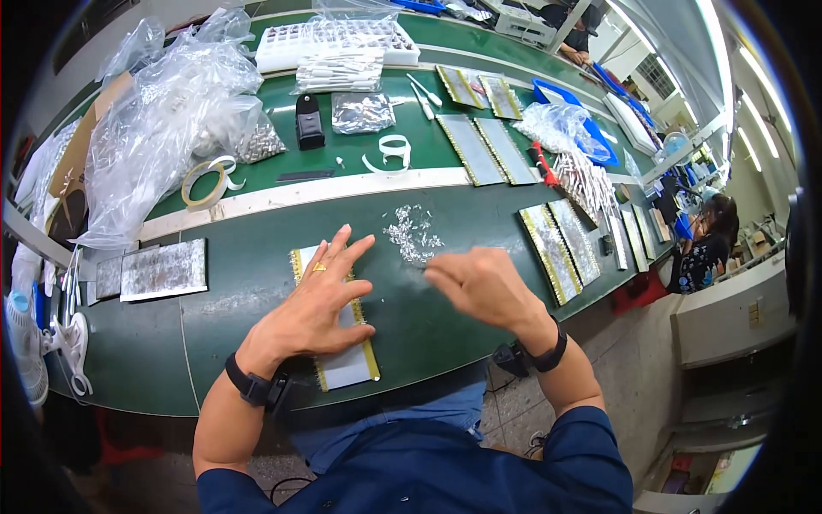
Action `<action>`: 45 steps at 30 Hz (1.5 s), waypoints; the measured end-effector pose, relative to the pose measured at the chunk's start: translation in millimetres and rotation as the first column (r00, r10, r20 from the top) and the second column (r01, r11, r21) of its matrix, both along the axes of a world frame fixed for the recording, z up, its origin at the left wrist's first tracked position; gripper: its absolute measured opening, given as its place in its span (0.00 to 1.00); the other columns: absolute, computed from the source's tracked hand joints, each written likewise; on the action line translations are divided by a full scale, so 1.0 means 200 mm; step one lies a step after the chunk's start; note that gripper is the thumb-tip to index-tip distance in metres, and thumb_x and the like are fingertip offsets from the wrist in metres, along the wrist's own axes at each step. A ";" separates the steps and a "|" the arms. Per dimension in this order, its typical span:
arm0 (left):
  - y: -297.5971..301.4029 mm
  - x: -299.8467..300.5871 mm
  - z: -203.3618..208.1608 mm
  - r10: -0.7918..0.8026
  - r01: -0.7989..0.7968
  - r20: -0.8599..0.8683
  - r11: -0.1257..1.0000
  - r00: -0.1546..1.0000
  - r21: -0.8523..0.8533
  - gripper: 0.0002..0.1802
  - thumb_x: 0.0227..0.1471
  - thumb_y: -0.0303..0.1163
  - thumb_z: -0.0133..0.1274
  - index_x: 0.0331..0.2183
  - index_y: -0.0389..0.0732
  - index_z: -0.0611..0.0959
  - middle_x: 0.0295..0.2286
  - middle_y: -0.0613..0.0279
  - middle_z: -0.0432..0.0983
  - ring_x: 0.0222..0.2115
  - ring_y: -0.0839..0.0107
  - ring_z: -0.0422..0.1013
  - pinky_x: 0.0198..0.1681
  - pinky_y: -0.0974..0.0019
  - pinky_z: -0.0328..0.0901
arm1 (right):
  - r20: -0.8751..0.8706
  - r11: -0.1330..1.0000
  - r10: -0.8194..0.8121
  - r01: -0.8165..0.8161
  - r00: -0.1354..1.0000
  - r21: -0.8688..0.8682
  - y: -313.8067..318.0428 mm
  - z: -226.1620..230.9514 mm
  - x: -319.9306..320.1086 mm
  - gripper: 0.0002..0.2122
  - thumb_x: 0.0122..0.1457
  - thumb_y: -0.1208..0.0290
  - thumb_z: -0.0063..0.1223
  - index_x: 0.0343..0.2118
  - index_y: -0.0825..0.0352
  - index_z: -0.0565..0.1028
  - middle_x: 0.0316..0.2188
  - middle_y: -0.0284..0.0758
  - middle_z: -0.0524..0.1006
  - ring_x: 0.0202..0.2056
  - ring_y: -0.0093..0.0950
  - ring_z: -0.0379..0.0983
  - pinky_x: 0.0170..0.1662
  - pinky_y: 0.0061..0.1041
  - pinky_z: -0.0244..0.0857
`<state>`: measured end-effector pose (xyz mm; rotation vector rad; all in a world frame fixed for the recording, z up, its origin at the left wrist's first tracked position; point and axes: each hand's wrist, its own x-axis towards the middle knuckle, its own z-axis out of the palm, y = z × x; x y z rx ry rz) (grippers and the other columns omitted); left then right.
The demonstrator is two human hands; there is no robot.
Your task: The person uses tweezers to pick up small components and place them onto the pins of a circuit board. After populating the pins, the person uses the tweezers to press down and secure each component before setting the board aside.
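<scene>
My left hand lies with its fingers spread on a flat, pale grey strip panel with yellow toothed edges, near the front of the green table. The hand covers the panel's middle. To the right, my right hand is closed, thumb and forefinger pinched together at the lower edge of a loose pile of tiny shiny, clear-silver pieces. Whatever is in that pinch, if anything, is too small or hidden to name.
Two similar yellow-edged panels lie right of my right hand. Metal plates rest at the left. Beyond a white rail are a tape roll, a black pouch, red-handled pliers and plastic bags. Another person sits far right.
</scene>
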<state>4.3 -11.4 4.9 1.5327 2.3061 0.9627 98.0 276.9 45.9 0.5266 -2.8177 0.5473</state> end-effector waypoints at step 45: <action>0.02 -0.03 0.06 0.262 -0.443 0.536 0.864 0.803 0.241 0.09 0.63 0.31 0.66 0.41 0.37 0.92 0.34 0.61 0.87 0.37 0.71 0.81 0.45 0.66 0.73 | -0.290 0.917 0.349 -0.261 0.891 0.300 -0.07 0.08 -0.05 0.13 0.60 0.69 0.71 0.47 0.63 0.83 0.17 0.24 0.71 0.21 0.24 0.68 0.30 0.28 0.61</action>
